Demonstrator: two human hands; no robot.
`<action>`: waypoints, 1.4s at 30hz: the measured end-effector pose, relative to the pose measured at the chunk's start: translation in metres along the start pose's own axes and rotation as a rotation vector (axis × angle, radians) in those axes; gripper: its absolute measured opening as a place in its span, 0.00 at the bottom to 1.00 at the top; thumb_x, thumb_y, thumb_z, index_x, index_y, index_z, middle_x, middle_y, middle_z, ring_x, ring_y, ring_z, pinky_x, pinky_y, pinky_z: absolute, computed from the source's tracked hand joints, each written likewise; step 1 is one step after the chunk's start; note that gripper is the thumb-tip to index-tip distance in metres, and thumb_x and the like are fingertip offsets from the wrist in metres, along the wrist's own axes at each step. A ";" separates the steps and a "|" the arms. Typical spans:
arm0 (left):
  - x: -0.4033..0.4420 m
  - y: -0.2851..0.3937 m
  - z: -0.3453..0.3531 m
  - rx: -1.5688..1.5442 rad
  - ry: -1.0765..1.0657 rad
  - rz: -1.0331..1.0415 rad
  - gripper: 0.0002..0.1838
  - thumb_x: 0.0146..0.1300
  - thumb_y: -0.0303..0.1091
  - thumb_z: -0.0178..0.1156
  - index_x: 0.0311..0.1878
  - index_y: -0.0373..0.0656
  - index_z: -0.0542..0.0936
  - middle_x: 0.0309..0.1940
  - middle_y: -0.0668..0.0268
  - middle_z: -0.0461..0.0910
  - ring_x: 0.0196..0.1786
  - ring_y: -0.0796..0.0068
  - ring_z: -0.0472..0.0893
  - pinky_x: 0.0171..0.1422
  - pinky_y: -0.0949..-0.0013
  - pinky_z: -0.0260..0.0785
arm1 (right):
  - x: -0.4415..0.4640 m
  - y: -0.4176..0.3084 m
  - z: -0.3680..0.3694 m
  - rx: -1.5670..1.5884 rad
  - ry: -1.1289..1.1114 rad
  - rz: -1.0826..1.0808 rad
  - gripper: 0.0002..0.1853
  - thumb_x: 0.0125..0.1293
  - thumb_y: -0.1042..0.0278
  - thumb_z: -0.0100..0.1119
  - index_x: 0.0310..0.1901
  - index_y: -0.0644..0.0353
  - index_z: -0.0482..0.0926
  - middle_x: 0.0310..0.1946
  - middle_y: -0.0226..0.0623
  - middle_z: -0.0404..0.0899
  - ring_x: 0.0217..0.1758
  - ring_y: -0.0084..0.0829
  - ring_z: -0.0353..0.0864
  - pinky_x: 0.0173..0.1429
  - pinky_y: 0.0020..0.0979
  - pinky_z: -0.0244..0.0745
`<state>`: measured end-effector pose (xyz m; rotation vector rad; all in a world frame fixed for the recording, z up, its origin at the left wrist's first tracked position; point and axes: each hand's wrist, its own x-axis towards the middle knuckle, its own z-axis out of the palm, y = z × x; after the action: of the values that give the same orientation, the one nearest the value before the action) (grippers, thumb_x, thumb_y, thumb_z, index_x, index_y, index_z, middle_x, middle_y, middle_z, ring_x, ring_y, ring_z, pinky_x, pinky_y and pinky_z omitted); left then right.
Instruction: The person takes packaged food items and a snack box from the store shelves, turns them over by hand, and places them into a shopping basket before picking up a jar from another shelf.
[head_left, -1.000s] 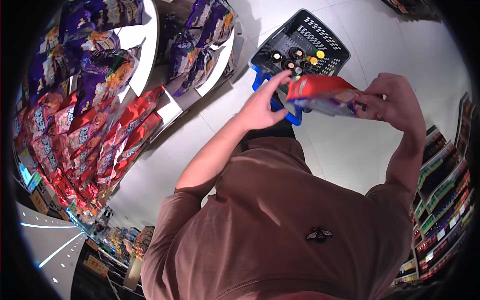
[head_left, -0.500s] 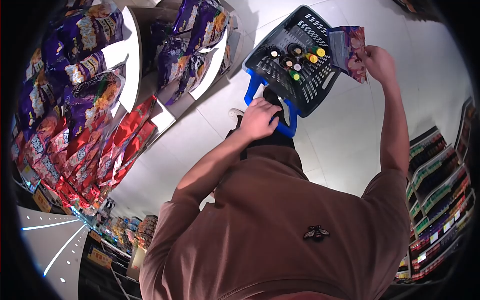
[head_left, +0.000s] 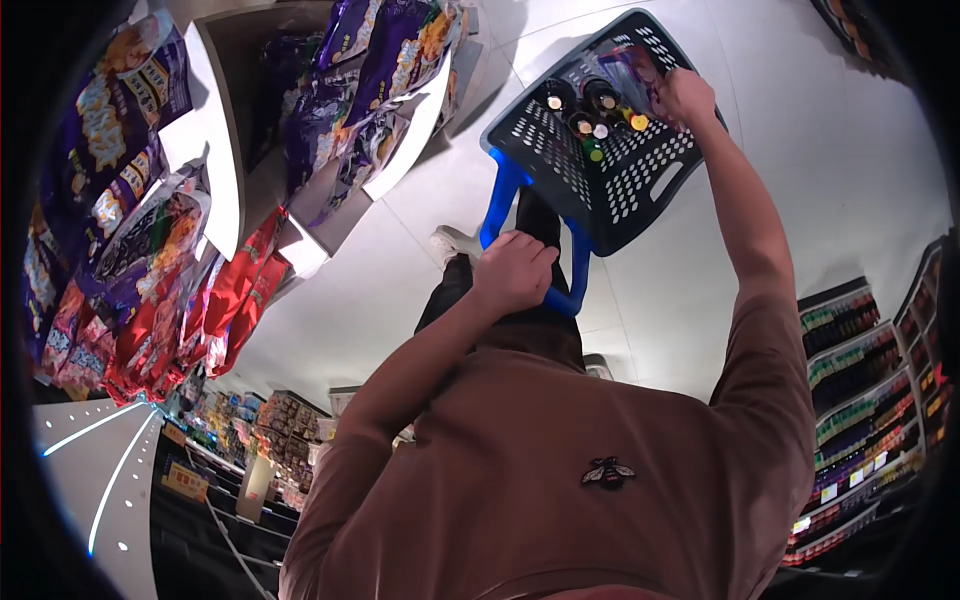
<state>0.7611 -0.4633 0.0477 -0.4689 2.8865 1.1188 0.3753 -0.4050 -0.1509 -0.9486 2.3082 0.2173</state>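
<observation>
Packet held inside basket walls.

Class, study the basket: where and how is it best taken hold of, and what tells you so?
Probably by the near end of its blue handle, coming from the side of the person and wrapping around it. The handle is a slim loop that juts from the basket toward the person, and the left grip closes over that end.

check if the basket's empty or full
Neither: several bottles stand in the basket, with bare wall showing beside them. The right hand holds a packet.
</observation>
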 end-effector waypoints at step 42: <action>-0.001 -0.009 0.000 -0.120 0.069 0.012 0.14 0.46 0.25 0.64 0.40 0.44 0.84 0.27 0.69 0.79 0.32 0.68 0.80 0.43 0.65 0.73 | -0.009 -0.115 0.213 1.169 -0.409 0.235 0.10 0.64 0.64 0.61 0.33 0.63 0.80 0.20 0.33 0.77 0.19 0.25 0.75 0.24 0.30 0.66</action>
<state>0.7647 -0.4698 0.0419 -0.5036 2.8954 1.3093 0.5623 -0.4050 -0.3045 -0.0176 1.6914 -0.7128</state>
